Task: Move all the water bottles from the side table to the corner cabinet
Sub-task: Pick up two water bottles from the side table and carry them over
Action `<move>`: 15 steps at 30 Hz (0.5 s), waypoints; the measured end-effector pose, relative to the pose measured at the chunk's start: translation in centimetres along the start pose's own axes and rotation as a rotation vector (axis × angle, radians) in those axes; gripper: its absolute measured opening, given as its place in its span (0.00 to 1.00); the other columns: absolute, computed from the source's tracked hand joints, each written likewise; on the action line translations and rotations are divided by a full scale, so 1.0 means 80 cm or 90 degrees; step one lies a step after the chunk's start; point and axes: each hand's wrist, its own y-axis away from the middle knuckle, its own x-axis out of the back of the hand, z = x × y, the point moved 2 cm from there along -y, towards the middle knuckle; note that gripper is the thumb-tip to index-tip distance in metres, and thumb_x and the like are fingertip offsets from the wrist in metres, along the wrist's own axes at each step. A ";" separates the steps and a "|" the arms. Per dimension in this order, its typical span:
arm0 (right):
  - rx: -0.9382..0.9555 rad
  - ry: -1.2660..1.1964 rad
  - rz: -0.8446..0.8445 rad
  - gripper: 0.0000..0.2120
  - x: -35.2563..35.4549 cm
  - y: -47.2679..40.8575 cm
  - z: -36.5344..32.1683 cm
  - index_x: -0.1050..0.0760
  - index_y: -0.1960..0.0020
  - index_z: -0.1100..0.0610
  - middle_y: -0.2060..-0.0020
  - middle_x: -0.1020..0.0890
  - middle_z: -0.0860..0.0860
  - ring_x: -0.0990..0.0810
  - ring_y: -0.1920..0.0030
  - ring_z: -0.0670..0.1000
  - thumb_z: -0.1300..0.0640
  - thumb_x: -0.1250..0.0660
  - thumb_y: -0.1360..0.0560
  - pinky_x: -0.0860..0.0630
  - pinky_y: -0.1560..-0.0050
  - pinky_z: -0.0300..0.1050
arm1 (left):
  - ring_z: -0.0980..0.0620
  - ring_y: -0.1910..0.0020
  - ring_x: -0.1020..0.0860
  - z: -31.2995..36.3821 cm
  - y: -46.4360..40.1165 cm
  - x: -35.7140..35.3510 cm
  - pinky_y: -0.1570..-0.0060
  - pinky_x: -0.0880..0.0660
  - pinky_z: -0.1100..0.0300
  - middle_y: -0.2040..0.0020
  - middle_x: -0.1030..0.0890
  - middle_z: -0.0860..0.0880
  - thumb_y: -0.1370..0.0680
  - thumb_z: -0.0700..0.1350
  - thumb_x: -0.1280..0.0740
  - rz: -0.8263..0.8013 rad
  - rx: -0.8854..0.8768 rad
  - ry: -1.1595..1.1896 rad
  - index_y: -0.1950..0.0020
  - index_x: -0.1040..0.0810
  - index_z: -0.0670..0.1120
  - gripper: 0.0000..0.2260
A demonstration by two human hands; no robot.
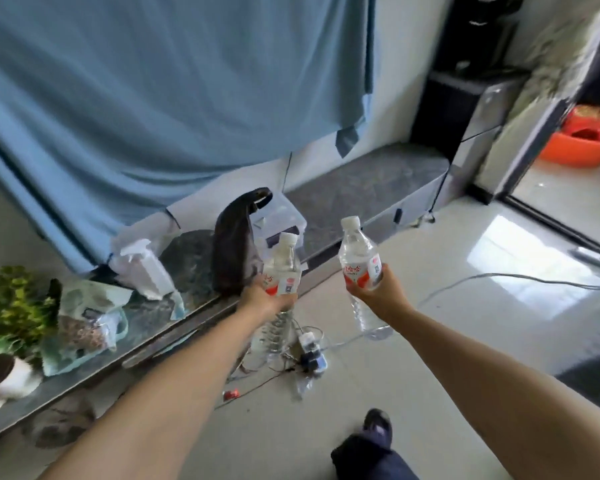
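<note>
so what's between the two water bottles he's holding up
Nothing sits between them in the head view: the bottle in the left hand and the bottle in the right hand are apart, with only the grey low cabinet top and pale floor behind the gap.

Blue curtain (153, 98) hangs over a stone ledge (361, 188); glossy tiled floor (465, 323) reflects light.

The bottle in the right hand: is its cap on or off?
On. The white cap sits atop the water bottle gripped by the right hand.
</note>
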 end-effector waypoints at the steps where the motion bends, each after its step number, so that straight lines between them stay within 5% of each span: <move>1: -0.015 0.000 0.030 0.28 0.027 -0.016 0.012 0.29 0.38 0.58 0.45 0.21 0.55 0.22 0.48 0.54 0.51 0.22 0.33 0.26 0.50 0.44 | 0.50 0.47 0.23 0.022 -0.017 -0.031 0.53 0.30 0.64 0.41 0.21 0.48 0.33 0.46 0.22 -0.037 -0.017 0.003 0.35 0.28 0.45 0.29; 5: -0.056 0.036 0.073 0.24 0.101 -0.068 0.047 0.30 0.45 0.52 0.48 0.21 0.54 0.22 0.52 0.53 0.47 0.23 0.34 0.29 0.57 0.42 | 0.49 0.47 0.21 0.080 -0.062 -0.119 0.53 0.30 0.63 0.55 0.22 0.56 0.32 0.46 0.23 -0.124 -0.069 -0.031 0.42 0.24 0.50 0.21; 8: -0.066 0.053 0.103 0.25 0.163 -0.126 0.065 0.30 0.45 0.52 0.48 0.21 0.54 0.22 0.51 0.54 0.45 0.23 0.34 0.30 0.57 0.44 | 0.52 0.53 0.22 0.132 -0.106 -0.190 0.54 0.28 0.62 0.55 0.21 0.55 0.34 0.46 0.22 -0.161 -0.087 -0.031 0.39 0.25 0.47 0.25; 12: -0.073 0.061 0.106 0.26 0.246 -0.207 0.077 0.30 0.44 0.52 0.47 0.21 0.54 0.21 0.51 0.53 0.45 0.23 0.34 0.28 0.57 0.45 | 0.49 0.49 0.19 0.209 -0.162 -0.275 0.48 0.24 0.58 0.50 0.17 0.51 0.36 0.46 0.22 -0.169 -0.099 -0.037 0.42 0.22 0.49 0.23; 15: -0.084 0.075 0.117 0.28 0.303 -0.265 0.081 0.30 0.40 0.54 0.47 0.20 0.54 0.21 0.48 0.55 0.44 0.23 0.34 0.24 0.50 0.49 | 0.57 0.58 0.20 0.263 -0.199 -0.329 0.61 0.26 0.65 0.60 0.19 0.57 0.36 0.47 0.22 -0.164 -0.111 -0.018 0.55 0.22 0.54 0.14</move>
